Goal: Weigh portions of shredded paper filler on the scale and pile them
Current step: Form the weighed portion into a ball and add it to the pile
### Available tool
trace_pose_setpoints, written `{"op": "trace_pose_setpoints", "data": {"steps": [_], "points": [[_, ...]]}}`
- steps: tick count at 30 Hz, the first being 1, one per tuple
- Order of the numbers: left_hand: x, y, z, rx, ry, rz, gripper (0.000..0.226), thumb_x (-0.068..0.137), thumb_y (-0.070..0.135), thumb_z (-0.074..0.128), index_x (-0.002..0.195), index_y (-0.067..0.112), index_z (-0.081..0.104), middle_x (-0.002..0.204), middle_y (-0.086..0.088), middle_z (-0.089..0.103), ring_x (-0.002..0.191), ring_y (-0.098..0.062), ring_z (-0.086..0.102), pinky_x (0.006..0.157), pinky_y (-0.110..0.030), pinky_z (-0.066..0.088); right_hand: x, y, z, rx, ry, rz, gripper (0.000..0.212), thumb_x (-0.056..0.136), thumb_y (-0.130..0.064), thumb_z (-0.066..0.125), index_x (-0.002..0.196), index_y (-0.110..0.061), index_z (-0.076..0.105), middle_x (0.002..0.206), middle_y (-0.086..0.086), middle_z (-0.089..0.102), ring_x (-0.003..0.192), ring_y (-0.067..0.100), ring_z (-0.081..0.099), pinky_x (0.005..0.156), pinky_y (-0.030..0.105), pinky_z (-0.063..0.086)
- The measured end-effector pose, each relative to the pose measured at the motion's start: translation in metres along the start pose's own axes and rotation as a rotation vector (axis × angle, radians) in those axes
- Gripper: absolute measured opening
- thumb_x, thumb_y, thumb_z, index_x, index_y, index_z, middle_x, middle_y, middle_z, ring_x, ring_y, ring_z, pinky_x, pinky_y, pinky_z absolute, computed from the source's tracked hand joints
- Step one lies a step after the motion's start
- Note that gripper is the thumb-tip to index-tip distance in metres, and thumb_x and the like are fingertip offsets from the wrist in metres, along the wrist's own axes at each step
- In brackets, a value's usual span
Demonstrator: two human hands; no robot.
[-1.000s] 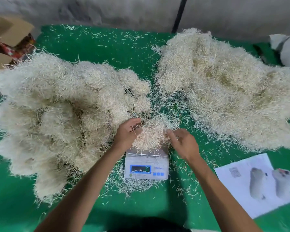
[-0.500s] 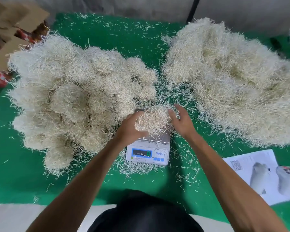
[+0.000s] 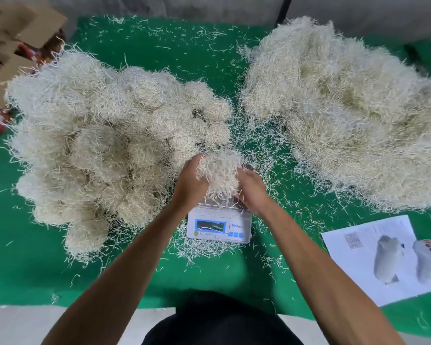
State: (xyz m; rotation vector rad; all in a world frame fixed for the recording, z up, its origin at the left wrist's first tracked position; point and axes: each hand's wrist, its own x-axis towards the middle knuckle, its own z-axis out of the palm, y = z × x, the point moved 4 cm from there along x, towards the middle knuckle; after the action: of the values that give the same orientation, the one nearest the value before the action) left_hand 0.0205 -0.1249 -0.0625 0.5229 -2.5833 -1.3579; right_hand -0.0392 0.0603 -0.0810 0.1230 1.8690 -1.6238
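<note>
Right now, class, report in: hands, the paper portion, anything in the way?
Left hand and right hand cupping one paper portion above the scale. Portion pile to the left. Nothing blocking.

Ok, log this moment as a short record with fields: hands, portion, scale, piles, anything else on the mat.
left hand: grips the portion from its left side
right hand: grips the portion from its right side
portion: wad of shredded paper filler between both hands, above the scale platform
scale: white, display lit, reading too blurred to tell
left pile: rounded clumps, left of the scale
right pile: loose heap, right of the scale
mat: green, strewn with stray shreds
printed sheet: lies at lower right
</note>
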Motion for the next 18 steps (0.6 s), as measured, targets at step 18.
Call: {"op": "trace_pose_setpoints", "data": {"steps": [18], "points": [[-0.029, 0.013, -0.006, -0.296, -0.063, -0.058, 0.068, 0.085, 0.048, 0.076, 0.144, 0.034, 0.047, 0.155, 0.004, 0.042, 0.128, 0.01, 0.045, 0.11, -0.03, 0.035, -0.017, -0.003, -0.045, -0.446, 0.362, -0.371, 0.028, 0.111, -0.05, 0.03, 0.099, -0.033, 0.049, 0.091, -0.001, 0.063, 0.077, 0.011, 0.06, 0.068, 0.029, 0.052]]}}
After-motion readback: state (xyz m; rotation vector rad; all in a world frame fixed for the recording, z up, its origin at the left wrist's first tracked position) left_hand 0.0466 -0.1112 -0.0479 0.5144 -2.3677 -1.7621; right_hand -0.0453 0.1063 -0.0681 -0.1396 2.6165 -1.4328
